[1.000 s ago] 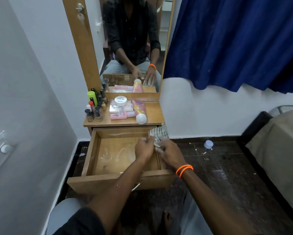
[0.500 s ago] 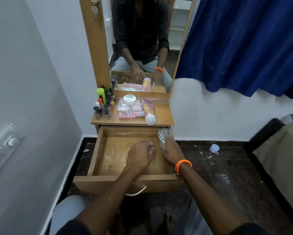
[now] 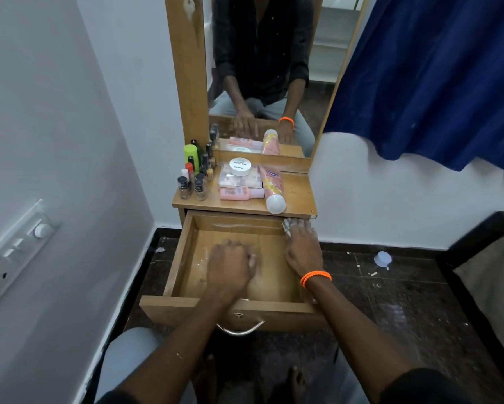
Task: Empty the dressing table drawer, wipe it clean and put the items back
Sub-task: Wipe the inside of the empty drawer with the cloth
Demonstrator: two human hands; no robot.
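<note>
The drawer (image 3: 186, 258) stood pulled out of the dressing table toward the person, its long axis running from the table out to the viewer, its curved metal handle (image 3: 240, 329) on the near front panel. Its wooden floor showed pale powdery smears and held no items.

The left hand (image 3: 230, 268) lay palm down on the drawer floor near the middle, fingers pointing to the far wall; whether they were curled or flat could not be told through the blur. The right hand (image 3: 301, 247), an orange band (image 3: 315, 277) at its wrist, reached along the right side wall to the far right corner, where its fingers held a patterned cloth (image 3: 287, 225) against the wood.

Just beyond the drawer, on the worktop (image 3: 300, 193), a pink tube (image 3: 272, 189) lay with its white cap toward the viewer, beside a small pink bottle (image 3: 239, 193) lying crosswise. Behind that sat a clear box (image 3: 239, 180) with a round white jar (image 3: 240, 166) on top. At the left stood a cluster of small nail-polish bottles (image 3: 191, 186) and a green can (image 3: 191, 156).

The mirror (image 3: 262, 71) rose behind. A blue curtain (image 3: 434, 77) hung on the right, and a small white cap (image 3: 382, 258) lay on the dark floor.
</note>
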